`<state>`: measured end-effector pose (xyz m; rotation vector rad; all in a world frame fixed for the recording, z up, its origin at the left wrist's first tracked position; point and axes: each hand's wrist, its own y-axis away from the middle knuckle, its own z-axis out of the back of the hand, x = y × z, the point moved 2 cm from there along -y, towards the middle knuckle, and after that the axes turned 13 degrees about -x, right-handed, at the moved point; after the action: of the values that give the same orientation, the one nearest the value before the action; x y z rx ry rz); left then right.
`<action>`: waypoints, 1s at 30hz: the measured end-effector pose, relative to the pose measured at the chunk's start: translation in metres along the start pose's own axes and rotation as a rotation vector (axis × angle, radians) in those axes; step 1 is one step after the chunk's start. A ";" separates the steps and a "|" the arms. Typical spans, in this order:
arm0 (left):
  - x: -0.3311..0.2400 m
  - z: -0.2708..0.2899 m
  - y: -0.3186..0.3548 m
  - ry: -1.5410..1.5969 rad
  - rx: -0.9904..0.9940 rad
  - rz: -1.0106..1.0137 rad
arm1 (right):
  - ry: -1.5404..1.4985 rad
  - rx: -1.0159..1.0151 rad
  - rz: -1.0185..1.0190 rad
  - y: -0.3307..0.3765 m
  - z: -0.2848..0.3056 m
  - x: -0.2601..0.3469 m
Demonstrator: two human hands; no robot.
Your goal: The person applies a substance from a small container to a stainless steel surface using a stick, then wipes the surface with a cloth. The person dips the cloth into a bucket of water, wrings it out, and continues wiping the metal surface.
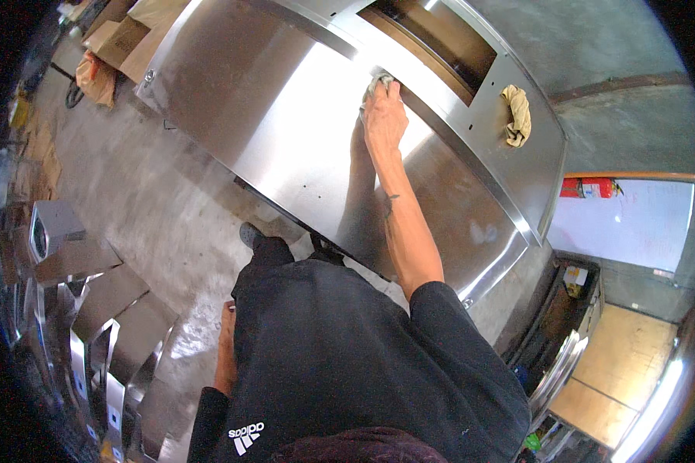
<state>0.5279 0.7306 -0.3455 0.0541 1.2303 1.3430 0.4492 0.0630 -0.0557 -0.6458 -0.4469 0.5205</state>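
A large brushed stainless steel panel (286, 147) slopes in front of me, bright with reflected light. My right hand (385, 116) is closed around a crumpled light grey cloth (374, 86). It presses the cloth against the steel near the panel's upper bend, just below the raised part with a rectangular opening (440, 46). Down at my side hangs my left hand (228, 315), away from the panel. My dark shirt covers part of it, and its fingers are mostly hidden.
A crumpled beige cloth (517, 116) lies on the steel right of the opening. Bent metal parts (116, 332) stand at the left, with cardboard boxes (116, 42) at the far left. A whiteboard (633, 220) and a red fire extinguisher (591, 187) are at the right.
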 end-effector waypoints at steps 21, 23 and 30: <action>-0.012 0.146 -0.055 0.264 0.031 0.102 | 0.171 0.037 -0.119 0.007 0.013 0.026; -0.005 0.144 -0.061 0.225 -0.030 0.189 | 0.139 0.027 -0.132 0.000 -0.009 0.047; 0.085 0.146 -0.037 0.617 -0.129 0.178 | 0.071 -0.022 0.084 -0.058 -0.116 0.143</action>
<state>0.6321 0.8683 -0.3606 -0.3757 1.6733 1.6573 0.6416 0.0547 -0.0679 -0.7041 -0.3600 0.5712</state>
